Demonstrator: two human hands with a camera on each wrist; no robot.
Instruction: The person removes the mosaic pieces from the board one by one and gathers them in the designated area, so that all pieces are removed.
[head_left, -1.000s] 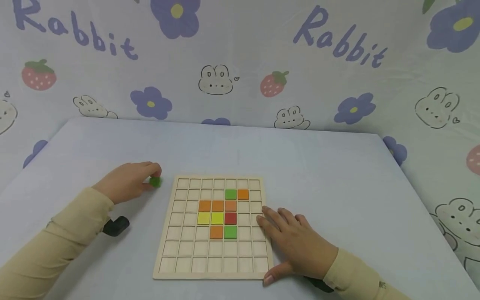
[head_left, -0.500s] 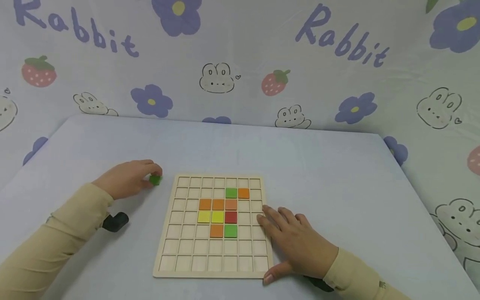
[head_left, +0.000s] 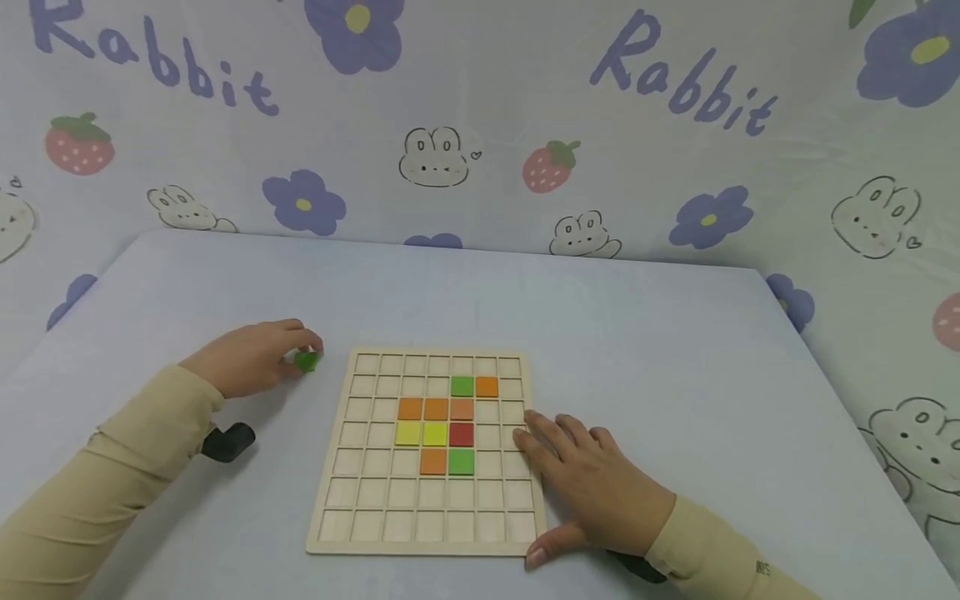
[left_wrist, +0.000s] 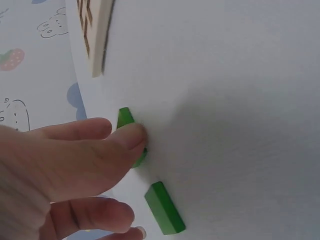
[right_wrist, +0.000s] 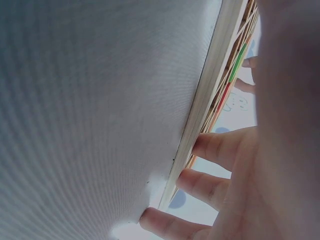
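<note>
Left of the wooden grid board (head_left: 373,498), my left hand (head_left: 255,358) pinches a green piece (head_left: 306,361) between thumb and fingers. The left wrist view shows this green piece (left_wrist: 125,117) partly covered by the thumb, and a second green block (left_wrist: 165,209) lying apart on the table. My right hand (head_left: 600,487) rests along the board's right edge, fingers spread and thumb near its lower right corner. In the right wrist view its fingertips (right_wrist: 202,145) touch the board's side (right_wrist: 200,107). Orange, yellow, green, red and salmon square tiles sit in the middle and upper cells.
A white-covered table (head_left: 637,333) surrounds the board. Behind it hangs a patterned cloth (head_left: 495,92) with rabbits, flowers and strawberries. A black wrist device (head_left: 228,442) shows under the left sleeve (head_left: 112,475), and another (head_left: 637,567) beneath the right wrist.
The green piece at my left fingertips has turned slightly and shifted a little left. My left hand has barely moved, and my right hand stays at the board's edge.
</note>
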